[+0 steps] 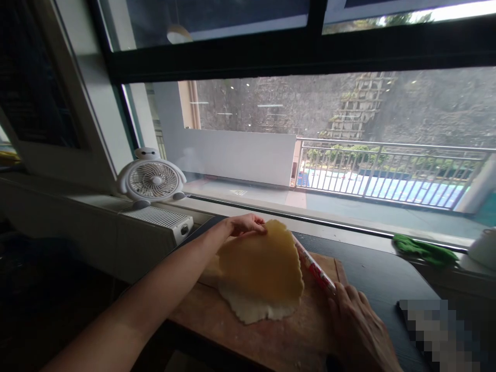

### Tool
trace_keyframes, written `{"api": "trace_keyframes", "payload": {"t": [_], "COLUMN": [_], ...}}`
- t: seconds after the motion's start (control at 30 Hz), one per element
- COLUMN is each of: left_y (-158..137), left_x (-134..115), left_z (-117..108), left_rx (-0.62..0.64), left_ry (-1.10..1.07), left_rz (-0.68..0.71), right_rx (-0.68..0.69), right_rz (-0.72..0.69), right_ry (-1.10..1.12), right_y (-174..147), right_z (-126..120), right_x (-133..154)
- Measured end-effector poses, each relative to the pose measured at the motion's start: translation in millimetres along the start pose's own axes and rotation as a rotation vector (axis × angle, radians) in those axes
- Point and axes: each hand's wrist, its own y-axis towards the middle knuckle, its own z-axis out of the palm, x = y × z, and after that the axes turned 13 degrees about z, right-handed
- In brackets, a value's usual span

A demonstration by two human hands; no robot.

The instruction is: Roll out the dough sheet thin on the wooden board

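Over a wooden board [306, 330] on a dark table [372, 268], a sheet of dough [263, 263] is held up at its far side, pinched in the fingers of the left hand [250, 224], daylight glowing through it. By that pinch the far part seems to be carried clear of the wood; whether the near edge is touching cannot be told. Just right of the sheet, a red-patterned rod [316, 269] is gripped at its near end by the right hand [356, 318], likely angled aside to give the dough room. Farther right, a green cloth [424, 250] is laid beside a white object [484, 252], any contents hidden. Far left, a white fan [156, 180] is set atop a ridged unit [158, 219].
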Motion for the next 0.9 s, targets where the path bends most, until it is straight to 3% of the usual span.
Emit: {"api": "trace_keyframes", "payload": {"t": [0.1,0.27,0.4,0.5,0.57,0.63,0.7,0.8,0.9], "left_y": [1.2,-24.1,-60.8,-76.5,-75.5,-64.2,-43.2,2.4,49.5], "left_x": [14.3,31.2,34.0,32.6,32.1,33.4,35.4,31.8,16.1], "left_z": [0.0,3.5,0.0,4.2,18.3,41.0,65.7,91.3,99.3], "left_rx": [-0.142,-0.116,-0.157,-0.327,-0.469,-0.499,-0.398,-0.329,-0.305], "left_ry": [0.184,0.219,0.378,0.559,0.71,0.876,0.973,0.933,0.856], "left_rz": [-0.181,-0.266,-0.288,-0.277,-0.138,0.09,0.24,0.156,0.076], "right_rx": [-0.01,0.087,0.158,0.202,0.238,0.233,0.19,0.149,0.11], "right_rz": [0.005,0.019,-0.006,-0.136,-0.228,-0.253,-0.222,-0.186,-0.171], "right_ry": [0.004,0.071,0.196,0.232,0.216,0.194,0.165,0.095,0.009], "right_y": [1.4,6.1,2.3,-2.0,-2.3,-1.0,-0.3,-3.7,-10.2], "right_z": [-1.3,-7.9,-18.9,-27.4,-29.3,-26.4,-20.7,-15.2,-18.5], "right_x": [1.1,-3.3,2.2,19.6,35.6,51.5,63.9,71.6,68.1]}}
